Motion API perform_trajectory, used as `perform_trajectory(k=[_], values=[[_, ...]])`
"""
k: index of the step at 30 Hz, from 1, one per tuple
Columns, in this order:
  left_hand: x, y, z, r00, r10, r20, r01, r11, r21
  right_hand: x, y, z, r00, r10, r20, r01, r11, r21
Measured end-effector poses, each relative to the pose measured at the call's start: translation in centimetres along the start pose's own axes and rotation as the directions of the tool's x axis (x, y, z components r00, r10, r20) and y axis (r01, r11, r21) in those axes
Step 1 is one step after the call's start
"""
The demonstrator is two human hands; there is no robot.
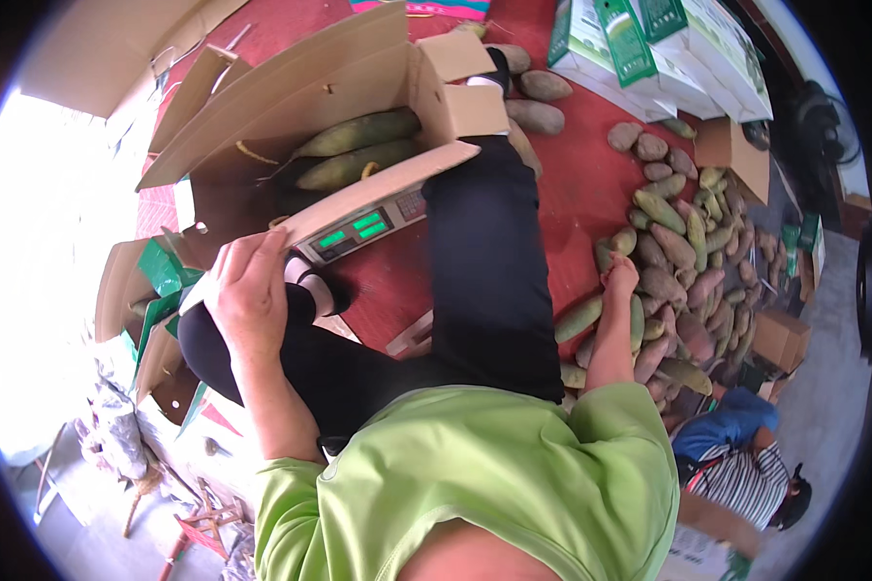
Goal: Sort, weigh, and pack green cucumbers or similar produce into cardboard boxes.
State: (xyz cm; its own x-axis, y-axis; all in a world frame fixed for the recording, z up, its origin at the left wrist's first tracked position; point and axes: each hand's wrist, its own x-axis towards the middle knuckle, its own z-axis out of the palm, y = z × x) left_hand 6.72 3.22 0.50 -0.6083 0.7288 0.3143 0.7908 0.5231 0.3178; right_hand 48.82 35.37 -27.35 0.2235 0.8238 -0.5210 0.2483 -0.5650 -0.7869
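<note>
An open cardboard box [334, 63] stands on a scale with a lit green display [368, 226], in front of me to the left. Inside the box lie long green radishes [358, 133], some with thin root tails. My left hand [249, 295] is at the box's near left corner, its bent fingers on the flap edge. My right hand [618, 279] reaches into a pile of radishes [683, 247] on the right. Its fingers are closed at the end of a green radish [603, 255], partly hidden by the hand.
Larger brown roots [536, 117] lie on the red floor covering [576, 184] beyond my knee. White and green cartons [649, 58] stand at the far right. Another open box [126, 281] is at the left. A person in a striped top [746, 479] is beyond the pile, lower right.
</note>
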Motion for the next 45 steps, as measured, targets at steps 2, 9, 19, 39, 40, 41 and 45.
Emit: perform_trajectory(k=[2, 9, 19, 39, 40, 41, 45], values=[[-0.1, -0.3, 0.1, 1.0, 0.019, -0.021, -0.019, 1.0, 0.006, -0.5, -2.8, 1.2, 0.998, -0.055, -0.011, 0.056, 0.992, 0.115], [0.2, -0.6, -0.1, 0.997, 0.054, -0.052, -0.057, 0.997, -0.047, -2.8, -11.3, 2.0, 0.988, -0.154, -0.001, 0.147, 0.941, 0.304], [0.1, -1.3, 0.1, 0.994, 0.085, -0.066, -0.089, 0.995, -0.047, -21.6, -29.5, 7.9, 0.463, -0.841, 0.28, 0.663, 0.538, 0.521], [-0.5, -2.0, 0.1, 0.993, 0.072, -0.091, -0.077, 0.996, -0.047, -33.1, -31.0, 26.0, 0.023, -0.631, 0.775, 0.726, 0.544, 0.421], [-0.5, -2.0, 0.0, 0.993, 0.071, -0.092, -0.076, 0.996, -0.05, -31.8, -31.0, 25.1, 0.124, -0.628, 0.769, 0.682, 0.617, 0.393], [-0.5, -2.0, -0.1, 0.988, 0.09, -0.125, -0.094, 0.995, -0.027, -30.5, -31.0, 24.3, 0.225, -0.613, 0.757, 0.629, 0.685, 0.367], [-0.3, -1.9, -0.1, 0.979, 0.102, -0.179, -0.104, 0.995, 0.0, -24.7, -28.7, 20.9, 0.375, -0.699, 0.609, 0.71, 0.638, 0.296]])
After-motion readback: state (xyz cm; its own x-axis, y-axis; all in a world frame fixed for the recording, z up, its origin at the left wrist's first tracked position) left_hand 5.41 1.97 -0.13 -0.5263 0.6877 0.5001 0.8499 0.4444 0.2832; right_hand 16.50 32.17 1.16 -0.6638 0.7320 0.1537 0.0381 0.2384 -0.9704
